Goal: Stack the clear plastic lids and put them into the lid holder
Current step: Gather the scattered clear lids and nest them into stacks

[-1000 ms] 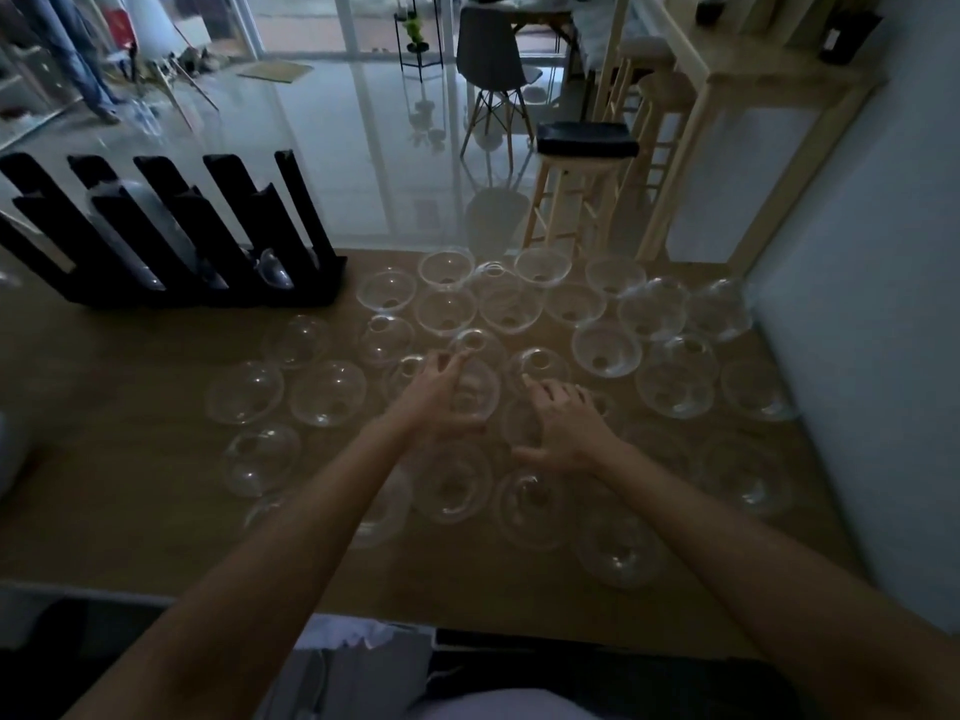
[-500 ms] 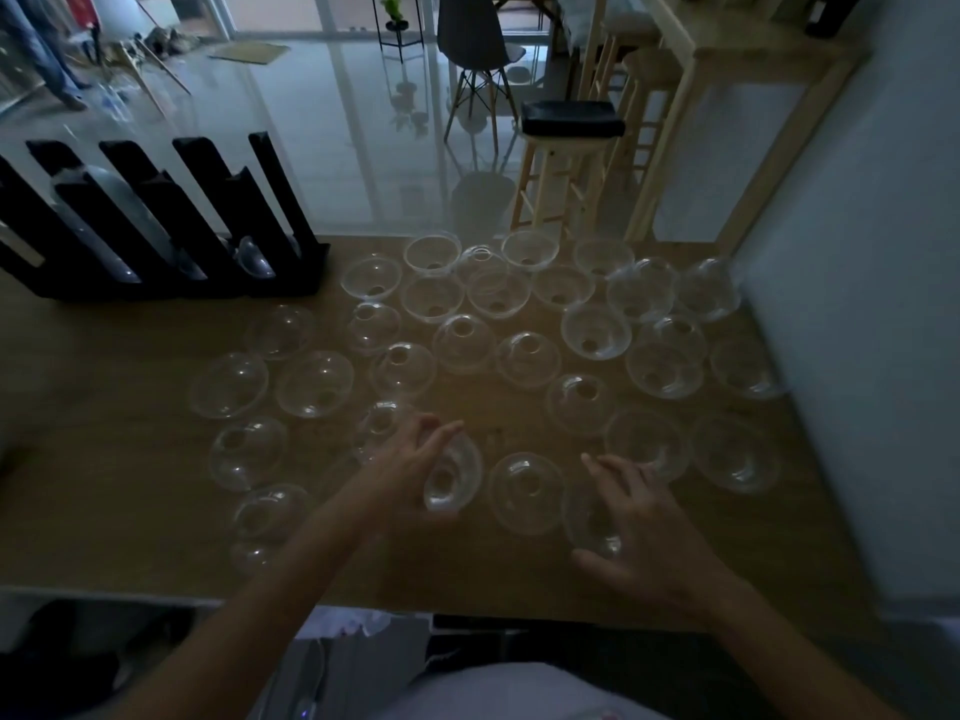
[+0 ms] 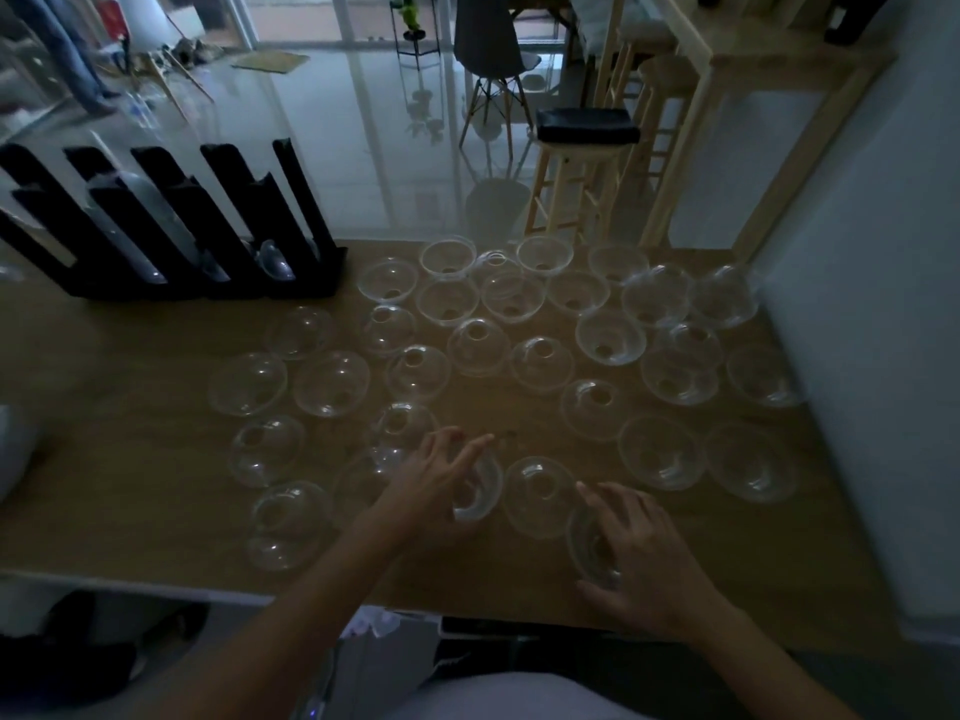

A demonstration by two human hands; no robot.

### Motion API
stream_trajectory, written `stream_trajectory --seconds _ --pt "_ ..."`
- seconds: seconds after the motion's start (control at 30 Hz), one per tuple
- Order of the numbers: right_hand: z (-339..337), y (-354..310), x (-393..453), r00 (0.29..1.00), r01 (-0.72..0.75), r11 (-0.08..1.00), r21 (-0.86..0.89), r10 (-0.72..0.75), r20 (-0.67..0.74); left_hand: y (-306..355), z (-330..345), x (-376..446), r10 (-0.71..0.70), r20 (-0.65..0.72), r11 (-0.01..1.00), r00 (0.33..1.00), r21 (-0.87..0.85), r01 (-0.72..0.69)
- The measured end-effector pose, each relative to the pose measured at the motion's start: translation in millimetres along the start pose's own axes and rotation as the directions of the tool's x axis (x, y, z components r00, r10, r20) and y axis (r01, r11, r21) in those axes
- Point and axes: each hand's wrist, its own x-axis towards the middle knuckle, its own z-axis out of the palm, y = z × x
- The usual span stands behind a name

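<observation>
Several clear dome lids lie spread over the wooden table [image 3: 156, 491], some dome up, some dome down. My left hand [image 3: 434, 480] grips one tilted clear lid [image 3: 480, 491] near the table's front. My right hand [image 3: 641, 550] wraps around another clear lid [image 3: 589, 545] held on edge at the front right. One loose lid [image 3: 537, 496] sits between the two hands. The black lid holder [image 3: 171, 231] stands at the back left, with stacked lids in some of its slanted slots.
A grey wall [image 3: 857, 356] borders the table's right side. Beyond the far edge stand a black-topped wooden stool [image 3: 584, 142] and a tall wooden table [image 3: 769, 70]. A pale object [image 3: 13, 449] sits at the table's left edge.
Both hands have drawn back from the middle of the table to its front edge. Each has picked up a lid. The view shifted slightly.
</observation>
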Motion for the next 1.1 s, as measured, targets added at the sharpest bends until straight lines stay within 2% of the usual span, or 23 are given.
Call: stream_trajectory --seconds 0.13,0.23,0.33,0.4,0.57,0.87,0.97,1.1 --pt "-24 9 10 0.967 0.046 0.991 0.129 -0.011 -0.256 -1 -18 -15 -0.061 -0.145 0.989 0.988 -0.143 0.040" --pt "-42 32 31 0.918 -0.042 0.984 0.173 0.107 -0.382 -14 -29 -32 -0.179 -0.267 0.973 0.947 -0.189 0.131" --pt "-49 53 52 0.909 -0.200 0.965 0.167 0.247 -0.336 -27 -31 -46 -0.294 -0.245 0.947 0.924 -0.209 0.246" --pt "-48 60 62 0.926 -0.250 0.964 0.092 0.265 -0.269 -34 -27 -51 -0.341 -0.199 0.932 0.919 -0.202 0.302" --pt "-37 68 74 0.950 -0.285 0.958 0.032 0.287 -0.119 -40 -11 -57 -0.392 -0.137 0.918 0.910 -0.125 0.376" --pt "-33 68 68 0.967 -0.254 0.966 -0.044 0.252 -0.033 -47 -1 -58 -0.392 -0.107 0.916 0.914 -0.131 0.378" --pt "-39 66 60 0.971 -0.222 0.975 -0.011 0.220 -0.088 -41 -8 -52 -0.385 -0.144 0.916 0.912 -0.182 0.358" --pt "-57 82 46 0.921 -0.170 0.978 0.119 0.200 -0.335 -18 -38 -18 -0.287 -0.262 0.931 0.921 -0.303 0.203"
